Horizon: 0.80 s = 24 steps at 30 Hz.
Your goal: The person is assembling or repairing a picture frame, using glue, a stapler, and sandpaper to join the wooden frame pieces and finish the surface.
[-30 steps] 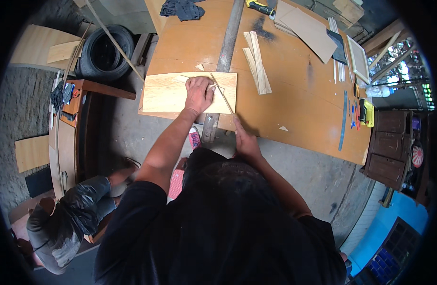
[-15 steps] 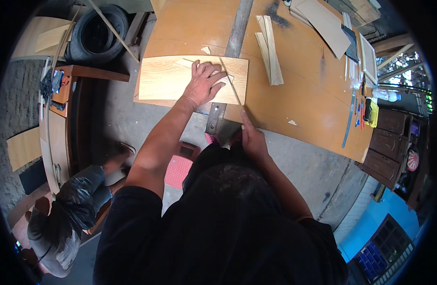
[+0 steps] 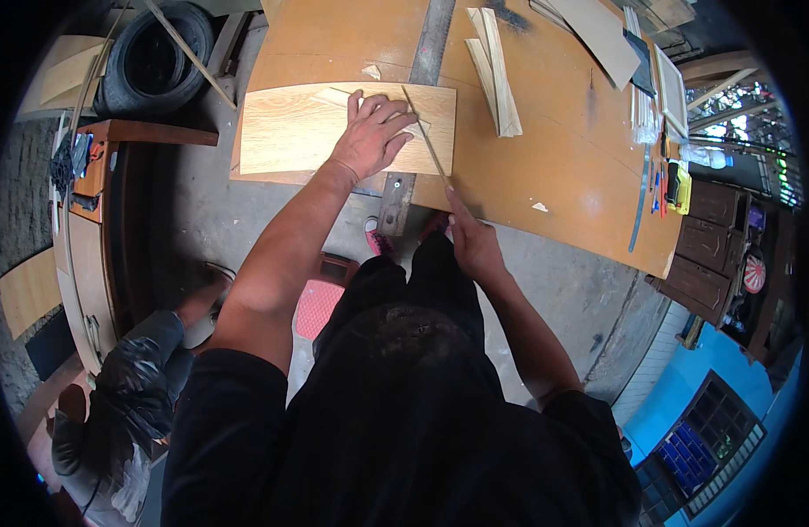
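A pale wood-grain board (image 3: 286, 132) lies flat along the near edge of the brown worktable. My left hand (image 3: 369, 140) rests on it with fingers spread, pressing down a thin, pale angled piece (image 3: 334, 96) that it partly covers. My right hand (image 3: 475, 241) is closed at the near end of a long thin blade (image 3: 432, 146), seen edge-on. I cannot make out its exact kind. The blade slants across the board's right part, right of my left fingers, its far end by the board's far edge. My right forefinger stretches along it.
Pale wood strips (image 3: 494, 75) lie farther right on the worktable (image 3: 571, 158). Tools, including a yellow-cased one (image 3: 679, 189), sit near its right end. A pink stool (image 3: 318, 309) stands below me. At left are a tyre (image 3: 158, 57) and a seated person (image 3: 128, 386).
The whole view has shifted, so the board and table sit higher and slightly left in it. Both hands keep nearly the same places relative to the board. My feet show more.
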### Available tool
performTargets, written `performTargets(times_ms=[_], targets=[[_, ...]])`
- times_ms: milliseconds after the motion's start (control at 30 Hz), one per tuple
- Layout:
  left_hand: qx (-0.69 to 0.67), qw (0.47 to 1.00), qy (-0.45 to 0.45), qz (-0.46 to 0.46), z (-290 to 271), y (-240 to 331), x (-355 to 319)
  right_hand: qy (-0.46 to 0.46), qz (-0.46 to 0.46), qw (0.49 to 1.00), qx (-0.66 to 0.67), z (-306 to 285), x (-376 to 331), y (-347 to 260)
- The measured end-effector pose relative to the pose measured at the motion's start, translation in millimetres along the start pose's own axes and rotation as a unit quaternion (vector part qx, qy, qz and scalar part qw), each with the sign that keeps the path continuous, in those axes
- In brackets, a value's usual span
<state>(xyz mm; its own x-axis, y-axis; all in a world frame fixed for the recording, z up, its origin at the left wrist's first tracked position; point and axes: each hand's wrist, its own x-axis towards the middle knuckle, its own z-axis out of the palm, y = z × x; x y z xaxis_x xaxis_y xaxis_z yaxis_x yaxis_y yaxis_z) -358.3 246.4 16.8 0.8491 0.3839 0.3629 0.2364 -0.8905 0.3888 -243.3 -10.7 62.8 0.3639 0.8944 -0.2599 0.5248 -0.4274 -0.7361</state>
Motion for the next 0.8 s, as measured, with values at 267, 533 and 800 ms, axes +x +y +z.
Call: performTargets(times_ms=[267,533,800], targets=[[-0.002,1.000,-0.019,0.012,-2.1,-0.2,-2.5,-0.003,0.026,0.999,0.023,4.5,-26.4,6.4],[0.007,1.000,-0.018,0.017,-2.4,0.3,-0.2,0.033,-0.047,0.998,0.009,1.6,15.6,-1.9],[0.006,1.000,-0.007,0.014,-1.7,-0.5,-0.8,-0.004,0.028,0.999,0.043,0.2,-44.1,6.8]])
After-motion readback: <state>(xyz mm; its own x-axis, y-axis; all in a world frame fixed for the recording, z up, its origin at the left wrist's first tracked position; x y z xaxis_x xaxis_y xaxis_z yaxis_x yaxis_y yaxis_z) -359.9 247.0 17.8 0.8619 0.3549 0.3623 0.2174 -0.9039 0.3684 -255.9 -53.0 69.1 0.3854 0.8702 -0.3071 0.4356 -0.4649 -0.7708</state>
